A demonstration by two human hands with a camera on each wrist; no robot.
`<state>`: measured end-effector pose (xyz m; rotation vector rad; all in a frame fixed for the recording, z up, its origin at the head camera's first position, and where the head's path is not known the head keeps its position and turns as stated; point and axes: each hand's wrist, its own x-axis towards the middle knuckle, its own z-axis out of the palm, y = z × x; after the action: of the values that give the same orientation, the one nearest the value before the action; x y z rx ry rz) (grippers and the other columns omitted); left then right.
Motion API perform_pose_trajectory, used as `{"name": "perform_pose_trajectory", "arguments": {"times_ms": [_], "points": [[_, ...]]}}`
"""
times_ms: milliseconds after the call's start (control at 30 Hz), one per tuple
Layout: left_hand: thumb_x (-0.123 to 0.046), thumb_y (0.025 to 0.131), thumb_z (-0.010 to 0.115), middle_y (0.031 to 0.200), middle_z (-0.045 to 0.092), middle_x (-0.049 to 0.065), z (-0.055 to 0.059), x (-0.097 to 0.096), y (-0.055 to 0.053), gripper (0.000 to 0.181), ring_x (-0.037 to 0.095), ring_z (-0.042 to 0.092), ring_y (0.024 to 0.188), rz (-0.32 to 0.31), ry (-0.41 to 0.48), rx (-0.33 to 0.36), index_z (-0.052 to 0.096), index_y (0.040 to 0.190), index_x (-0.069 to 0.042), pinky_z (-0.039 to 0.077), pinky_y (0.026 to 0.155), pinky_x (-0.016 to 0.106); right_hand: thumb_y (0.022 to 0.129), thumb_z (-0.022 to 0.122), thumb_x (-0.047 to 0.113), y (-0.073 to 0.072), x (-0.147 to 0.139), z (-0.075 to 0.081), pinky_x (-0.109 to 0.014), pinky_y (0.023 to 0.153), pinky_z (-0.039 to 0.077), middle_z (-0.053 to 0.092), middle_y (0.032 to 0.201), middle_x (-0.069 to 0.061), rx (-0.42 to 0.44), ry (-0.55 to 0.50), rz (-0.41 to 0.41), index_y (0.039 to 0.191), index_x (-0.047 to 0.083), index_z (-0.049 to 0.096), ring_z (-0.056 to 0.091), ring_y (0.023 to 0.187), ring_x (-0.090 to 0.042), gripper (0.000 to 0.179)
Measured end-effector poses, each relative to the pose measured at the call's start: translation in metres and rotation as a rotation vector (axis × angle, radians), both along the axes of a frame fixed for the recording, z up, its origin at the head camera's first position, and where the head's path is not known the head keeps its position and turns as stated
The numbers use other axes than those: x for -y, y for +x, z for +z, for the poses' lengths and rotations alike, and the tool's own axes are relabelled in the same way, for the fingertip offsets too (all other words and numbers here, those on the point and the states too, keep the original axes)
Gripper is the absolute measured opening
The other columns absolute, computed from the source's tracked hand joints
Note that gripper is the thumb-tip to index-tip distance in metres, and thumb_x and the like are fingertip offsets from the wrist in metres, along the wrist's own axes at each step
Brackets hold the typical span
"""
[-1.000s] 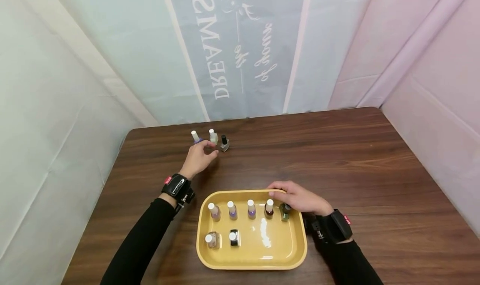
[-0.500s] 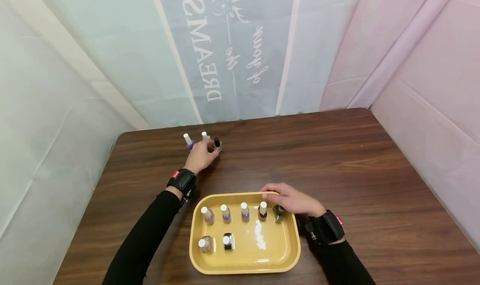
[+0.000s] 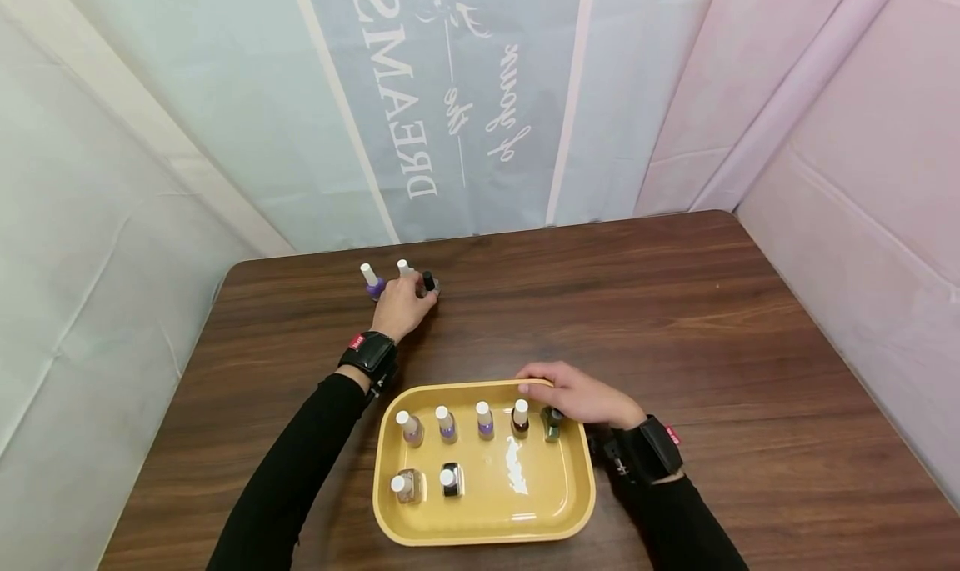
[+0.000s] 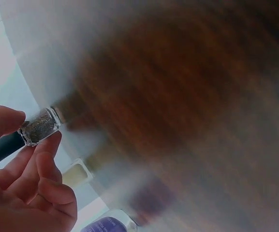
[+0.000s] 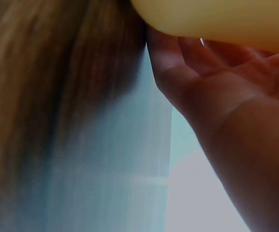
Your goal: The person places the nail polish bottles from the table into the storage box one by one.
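Note:
My left hand point(image 3: 402, 306) is at the far left of the table, with thumb and fingers pinching a glittery nail polish bottle point(image 4: 40, 127) that has a black cap point(image 3: 428, 281). Close by stand a purple nail polish bottle point(image 3: 375, 288) and a pale one with a white cap point(image 3: 403, 267), the latter partly hidden by the hand. My right hand point(image 3: 577, 394) grips the far right corner of a yellow tray point(image 3: 480, 533), thumb over the rim and fingers outside. Also in the right wrist view, the fingers point(image 5: 166, 53) lie against the tray wall.
Inside the tray are several nail polish bottles: a back row including a dark red one point(image 3: 520, 421) and a green one point(image 3: 552, 425), and a front row with a clear brownish one point(image 3: 407, 486) and a black one point(image 3: 451, 479). Fabric curtains point(image 3: 465, 96) enclose the brown wooden table point(image 3: 645, 304).
My left hand has moved slightly right, from beside the black-capped bottle to pinching it. The right hand stays on the tray rim. The head view has shifted a little.

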<state>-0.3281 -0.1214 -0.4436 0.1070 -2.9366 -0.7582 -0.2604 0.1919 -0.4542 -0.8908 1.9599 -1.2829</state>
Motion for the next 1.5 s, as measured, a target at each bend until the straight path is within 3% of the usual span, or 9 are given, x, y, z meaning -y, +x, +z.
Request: {"name": "perform_pose_trajectory", "arguments": {"times_ms": [300,600,1067,1500], "points": [[-0.028,0.092,0.064,0.090,0.068,0.011,0.0022,-0.0001,0.0002,0.022,0.025,0.061,0.077,-0.001,-0.008,-0.006,0.062,0.095,-0.006,0.049,0.069,0.037,0.102,0.048,0.033,-0.0010,0.0006,0.0016,-0.029,0.070,0.056,0.064,0.101,-0.004,0.003,-0.005,0.002,0.116,0.017,0.065,0.063,0.086,-0.021,0.028],[-0.026,0.093,0.063,0.089,0.068,0.011,0.0033,-0.0011,0.0021,0.020,0.024,0.060,0.075,-0.019,-0.019,-0.011,0.063,0.092,-0.006,0.047,0.067,0.035,0.102,0.048,0.034,0.0007,0.0005,0.0022,-0.032,0.070,0.057,0.065,0.101,-0.001,0.008,-0.003,0.006,0.115,0.022,0.065,0.064,0.086,-0.020,0.024],[-0.025,0.092,0.065,0.090,0.069,0.009,0.0034,-0.0016,0.0035,0.018,0.024,0.062,0.080,-0.015,-0.003,0.007,0.065,0.092,-0.007,0.050,0.071,0.036,0.102,0.048,0.034,0.0027,0.0006,0.0024,-0.031,0.070,0.057,0.065,0.102,-0.001,0.013,0.002,0.004,0.116,0.021,0.064,0.064,0.087,-0.020,0.026],[-0.023,0.092,0.065,0.082,0.068,0.008,0.0069,-0.0008,0.0095,0.018,0.020,0.058,0.071,-0.072,-0.051,-0.045,0.064,0.087,-0.006,0.047,0.064,0.033,0.102,0.047,0.032,0.0026,-0.0003,0.0032,-0.028,0.073,0.055,0.065,0.106,-0.004,-0.018,-0.001,0.011,0.118,0.016,0.065,0.063,0.092,-0.020,0.028]]}}
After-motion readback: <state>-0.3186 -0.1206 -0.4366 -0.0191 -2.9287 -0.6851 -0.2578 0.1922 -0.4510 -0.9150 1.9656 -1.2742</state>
